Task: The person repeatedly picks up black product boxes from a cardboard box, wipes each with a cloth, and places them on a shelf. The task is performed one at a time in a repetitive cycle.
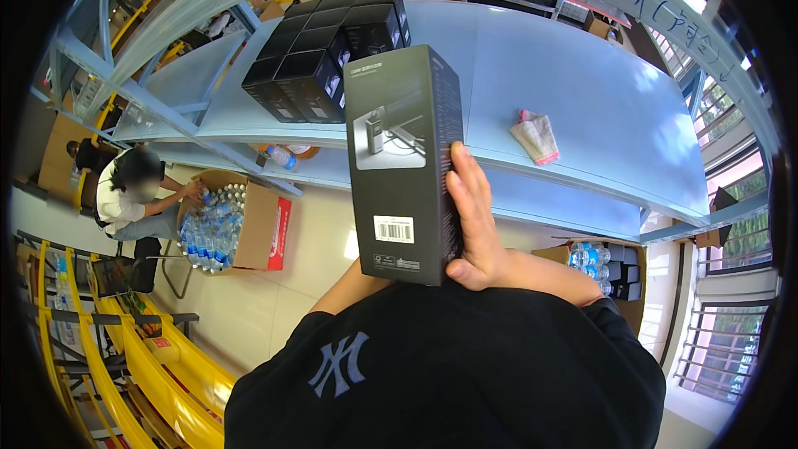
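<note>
A tall black cardboard box, printed with a picture of a device and cables and bearing a barcode label, stands upright close in front of my chest. My right hand presses against its right side, fingers pointing up and thumb near the bottom edge. Only my left forearm shows below the box; the left hand itself is hidden behind it. Beyond, several similar black boxes stand in rows on the blue metal shelf. A folded grey-white cloth or glove with pink edges lies on the shelf, right of the held box.
At left, a seated person reaches into a cardboard carton of water bottles. Another carton with bottles and black boxes stands at right. Yellow racks fill the lower left. Blue shelf posts and beams frame the space.
</note>
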A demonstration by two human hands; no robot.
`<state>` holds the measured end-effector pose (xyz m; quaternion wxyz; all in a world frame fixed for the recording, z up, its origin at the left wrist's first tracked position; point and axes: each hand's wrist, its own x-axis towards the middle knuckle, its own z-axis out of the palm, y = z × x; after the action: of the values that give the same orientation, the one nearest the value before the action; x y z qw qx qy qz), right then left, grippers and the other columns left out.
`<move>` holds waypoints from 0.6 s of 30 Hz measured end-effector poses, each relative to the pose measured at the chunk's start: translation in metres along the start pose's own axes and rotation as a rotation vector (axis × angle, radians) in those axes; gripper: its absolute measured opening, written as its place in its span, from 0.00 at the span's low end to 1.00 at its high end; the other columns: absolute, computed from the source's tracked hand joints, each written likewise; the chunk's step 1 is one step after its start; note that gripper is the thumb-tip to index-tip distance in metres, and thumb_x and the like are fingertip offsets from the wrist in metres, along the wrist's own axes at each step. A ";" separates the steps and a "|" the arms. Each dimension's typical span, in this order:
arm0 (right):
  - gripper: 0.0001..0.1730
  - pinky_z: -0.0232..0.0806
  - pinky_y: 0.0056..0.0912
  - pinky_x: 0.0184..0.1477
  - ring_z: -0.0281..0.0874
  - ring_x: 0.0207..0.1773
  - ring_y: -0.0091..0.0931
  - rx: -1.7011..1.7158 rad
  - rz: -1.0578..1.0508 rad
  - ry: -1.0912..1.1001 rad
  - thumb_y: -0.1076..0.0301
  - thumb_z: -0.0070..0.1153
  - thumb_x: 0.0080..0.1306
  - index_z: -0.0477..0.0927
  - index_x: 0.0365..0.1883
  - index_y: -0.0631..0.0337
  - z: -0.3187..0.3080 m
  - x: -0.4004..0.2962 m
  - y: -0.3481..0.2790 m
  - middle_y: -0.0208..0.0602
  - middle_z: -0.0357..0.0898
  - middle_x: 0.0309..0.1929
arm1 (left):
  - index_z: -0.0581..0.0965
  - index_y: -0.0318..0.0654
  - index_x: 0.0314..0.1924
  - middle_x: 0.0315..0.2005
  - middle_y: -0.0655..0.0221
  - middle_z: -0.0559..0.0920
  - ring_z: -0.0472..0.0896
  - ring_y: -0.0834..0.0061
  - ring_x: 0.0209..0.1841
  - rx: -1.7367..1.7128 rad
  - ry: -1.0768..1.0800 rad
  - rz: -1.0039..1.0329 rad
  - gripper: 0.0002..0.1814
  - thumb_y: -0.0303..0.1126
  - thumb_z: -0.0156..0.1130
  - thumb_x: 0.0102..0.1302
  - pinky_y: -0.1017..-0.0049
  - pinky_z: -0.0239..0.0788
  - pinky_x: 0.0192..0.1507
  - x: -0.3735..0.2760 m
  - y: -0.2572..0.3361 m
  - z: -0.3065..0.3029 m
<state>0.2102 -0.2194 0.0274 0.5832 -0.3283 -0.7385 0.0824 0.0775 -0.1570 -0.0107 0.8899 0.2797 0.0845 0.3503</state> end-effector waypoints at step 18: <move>0.54 0.29 0.57 0.65 0.27 0.71 0.52 0.017 0.089 0.134 0.44 0.63 0.46 0.52 0.64 0.63 0.027 0.002 0.012 0.62 0.31 0.68 | 0.67 0.33 0.55 0.48 0.58 0.74 0.76 0.67 0.47 -0.143 -0.083 -0.039 0.25 0.46 0.41 0.68 0.70 0.71 0.47 0.001 0.002 -0.015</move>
<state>0.1901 -0.2015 0.0148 0.6298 -0.3608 -0.6817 0.0923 0.0721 -0.1482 -0.0215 0.9171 0.2278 0.0279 0.3261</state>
